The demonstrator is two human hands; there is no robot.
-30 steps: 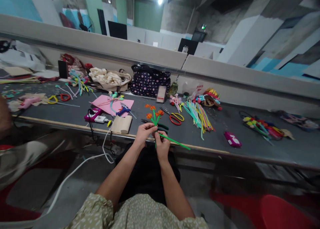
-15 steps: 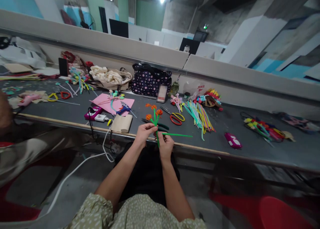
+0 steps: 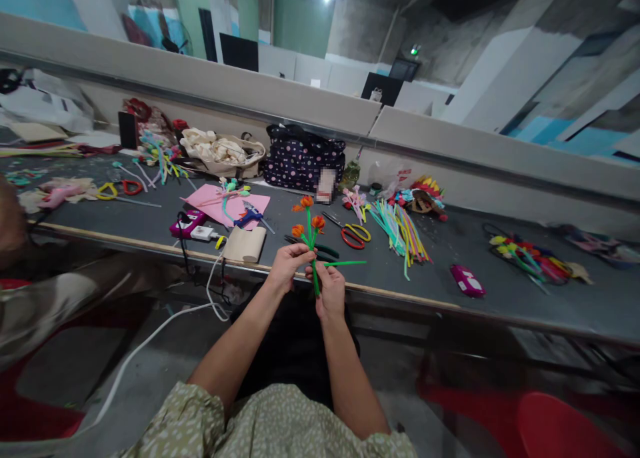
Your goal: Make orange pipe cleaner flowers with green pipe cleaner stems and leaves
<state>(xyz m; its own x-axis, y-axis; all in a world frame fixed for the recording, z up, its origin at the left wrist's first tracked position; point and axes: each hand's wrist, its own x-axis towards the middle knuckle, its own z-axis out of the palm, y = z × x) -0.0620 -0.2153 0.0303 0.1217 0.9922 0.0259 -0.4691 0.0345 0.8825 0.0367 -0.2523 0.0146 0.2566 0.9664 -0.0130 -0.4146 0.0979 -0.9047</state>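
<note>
My left hand (image 3: 291,266) is closed in a pinch around the green stems of a small bunch of orange pipe-cleaner flowers (image 3: 317,225). The blooms stand upright above my fingers, over the table's front edge. Just below and to the right, my right hand (image 3: 330,288) grips a green pipe cleaner (image 3: 350,263) against the lower stems. Its free end sticks out to the right. The stem ends show beneath my fingers. Behind my hands lie dark-handled pliers (image 3: 327,251), partly hidden, and scissors with red and yellow handles (image 3: 356,235).
Pipe cleaners (image 3: 400,231) in several colours lie to the right, near a magenta device (image 3: 467,281). On the left are a cardboard tube (image 3: 245,245), a blue glue gun (image 3: 249,215) and a white cable (image 3: 145,345). A dotted bag (image 3: 305,158) stands behind. Another person's arm (image 3: 10,225) is at far left.
The free end of the green pipe cleaner now reaches less far to the right. The top orange flower sits higher, and the bunch has turned slightly. Both hands keep their hold.
</note>
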